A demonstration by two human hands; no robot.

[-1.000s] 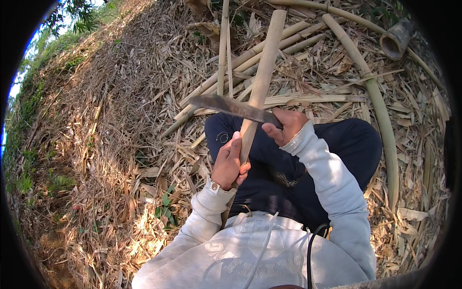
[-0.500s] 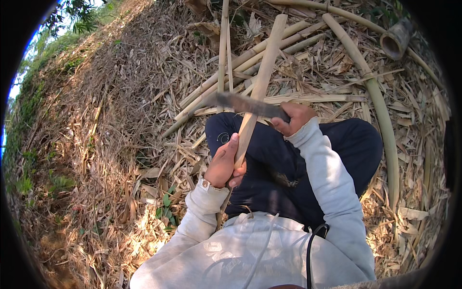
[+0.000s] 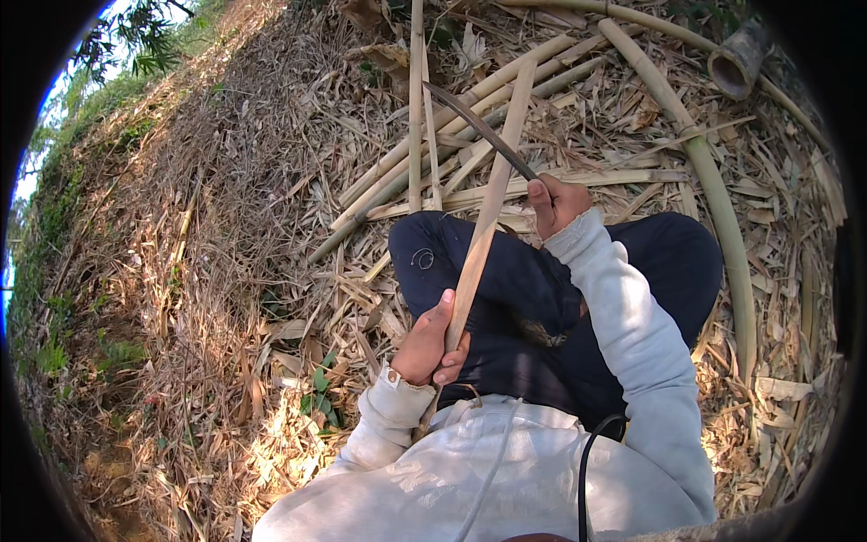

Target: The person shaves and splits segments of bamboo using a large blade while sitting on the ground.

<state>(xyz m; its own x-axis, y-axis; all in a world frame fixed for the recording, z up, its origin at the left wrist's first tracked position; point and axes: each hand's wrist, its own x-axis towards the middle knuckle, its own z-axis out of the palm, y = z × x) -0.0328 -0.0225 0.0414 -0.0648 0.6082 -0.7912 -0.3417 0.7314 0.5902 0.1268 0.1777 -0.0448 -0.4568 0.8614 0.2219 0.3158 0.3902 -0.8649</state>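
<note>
My left hand [image 3: 432, 345] is wrapped round the lower part of a long split bamboo strip [image 3: 492, 199], its thumb lying along the strip. The strip slants up and away from my lap, with its narrow lower end by my left sleeve. My right hand [image 3: 559, 207] grips a long dark-bladed knife [image 3: 474, 122] by its handle, which the fingers hide. The blade points up and left and crosses the upper part of the strip. I cannot tell whether the edge touches the bamboo.
Crossed bamboo poles [image 3: 397, 167] lie ahead of my folded legs [image 3: 650, 253]. A long curved bamboo pole [image 3: 722, 212] lies to the right, and a hollow bamboo section [image 3: 733, 72] at the far right. Dry leaves and shavings [image 3: 226, 298] cover the ground.
The knife has moved farther up the strip, away from me, and its blade now tilts up to the left. My left hand and the strip have shifted slightly nearer my body.
</note>
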